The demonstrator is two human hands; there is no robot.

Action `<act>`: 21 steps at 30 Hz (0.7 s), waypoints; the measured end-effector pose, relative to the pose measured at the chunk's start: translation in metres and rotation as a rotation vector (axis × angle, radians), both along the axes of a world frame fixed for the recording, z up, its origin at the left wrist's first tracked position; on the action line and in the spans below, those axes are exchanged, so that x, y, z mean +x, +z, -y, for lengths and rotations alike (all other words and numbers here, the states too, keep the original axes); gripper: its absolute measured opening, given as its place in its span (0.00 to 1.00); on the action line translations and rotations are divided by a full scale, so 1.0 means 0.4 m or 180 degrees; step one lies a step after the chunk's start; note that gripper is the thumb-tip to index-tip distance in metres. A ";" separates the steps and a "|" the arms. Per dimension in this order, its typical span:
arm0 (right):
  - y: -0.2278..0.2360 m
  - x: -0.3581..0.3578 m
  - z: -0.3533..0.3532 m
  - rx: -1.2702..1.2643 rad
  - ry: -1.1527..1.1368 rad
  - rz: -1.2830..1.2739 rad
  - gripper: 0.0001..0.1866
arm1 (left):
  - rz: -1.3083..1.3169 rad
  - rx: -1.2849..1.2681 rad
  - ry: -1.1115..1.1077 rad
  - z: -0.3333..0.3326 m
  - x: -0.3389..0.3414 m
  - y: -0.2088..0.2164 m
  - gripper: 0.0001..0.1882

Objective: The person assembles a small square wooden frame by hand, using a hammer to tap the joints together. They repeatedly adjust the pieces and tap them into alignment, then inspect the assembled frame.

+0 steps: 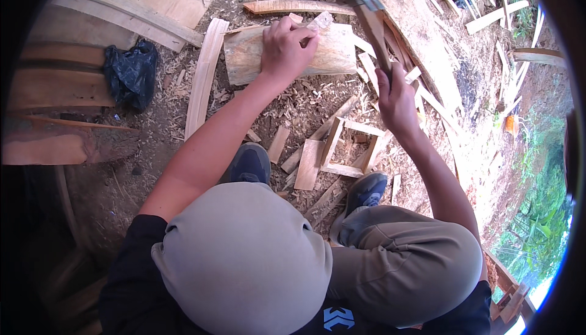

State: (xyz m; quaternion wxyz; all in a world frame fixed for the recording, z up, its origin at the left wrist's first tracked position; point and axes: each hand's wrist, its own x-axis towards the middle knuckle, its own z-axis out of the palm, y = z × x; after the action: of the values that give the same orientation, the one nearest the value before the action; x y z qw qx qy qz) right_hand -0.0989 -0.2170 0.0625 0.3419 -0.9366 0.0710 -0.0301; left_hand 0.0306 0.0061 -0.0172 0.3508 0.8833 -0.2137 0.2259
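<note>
A person, seen from their own head looking down past bent knees, has both bare arms stretched forward over a ground littered with chips. The left arm reaches up and inward, wrist over the near edge of a thick wood block; the left hand [289, 48] is closed, its fingers curled around a small pale wood piece [321, 20] above the block, though the fingertips are partly hidden. The right arm bends up from the right, and the right hand [395, 94] is wrapped around the lower handle of a hammer [373, 29], which tilts up and left, its dark metal head beyond the block's right end. The wood block [247, 60] is pale, smooth-faced and roughly rectangular, with a long, straight near edge. Just left of it lies a long, slightly curved plank [205, 78]; beyond it, a rough-edged strip [293, 7]. Between the hands is a gap showing the block's bare right end. Nearer the body, a square wooden frame [340, 168] lies beside the right shoe [368, 189], with chip-strewn ground [284, 103] between frame and block.
</note>
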 end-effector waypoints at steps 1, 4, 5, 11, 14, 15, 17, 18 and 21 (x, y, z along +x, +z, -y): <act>0.005 0.010 0.003 0.0080 0.0109 -0.0301 0.14 | -0.0025 -0.0008 0.0006 0.003 0.000 0.001 0.07; 0.015 0.054 0.027 -0.0470 0.0316 -0.0486 0.17 | -0.0067 0.0016 0.0011 0.000 0.000 0.003 0.07; 0.035 0.061 0.030 -0.0580 0.0334 -0.0530 0.17 | -0.0076 0.0034 0.0010 -0.003 -0.001 0.003 0.08; 0.060 -0.007 0.007 0.0075 -0.0230 -0.0562 0.17 | -0.0131 0.0221 -0.0039 -0.001 -0.007 0.034 0.12; 0.032 -0.027 0.016 0.0073 -0.0238 -0.0437 0.17 | -0.0229 0.0226 0.0001 -0.012 0.008 0.032 0.12; 0.026 -0.037 0.021 0.0088 -0.0273 -0.0548 0.17 | -0.0611 -0.0111 0.0016 -0.008 0.008 0.043 0.13; 0.009 -0.059 0.025 0.0099 -0.0336 -0.0671 0.16 | -0.1384 -0.0775 0.0051 -0.005 0.012 0.067 0.14; 0.008 -0.065 0.019 -0.0026 -0.0310 -0.0682 0.16 | -0.1113 -0.0807 0.0173 -0.019 0.024 0.066 0.15; 0.005 -0.071 0.003 -0.0354 -0.0107 -0.0769 0.16 | -0.0658 -0.0938 0.0484 -0.075 0.070 0.068 0.19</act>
State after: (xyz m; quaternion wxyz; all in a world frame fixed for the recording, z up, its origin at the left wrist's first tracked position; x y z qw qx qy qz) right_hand -0.1273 -0.2183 0.0644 0.2778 -0.9496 0.1256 0.0734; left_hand 0.0585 0.0362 0.0100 0.4784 0.8545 -0.0738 0.1886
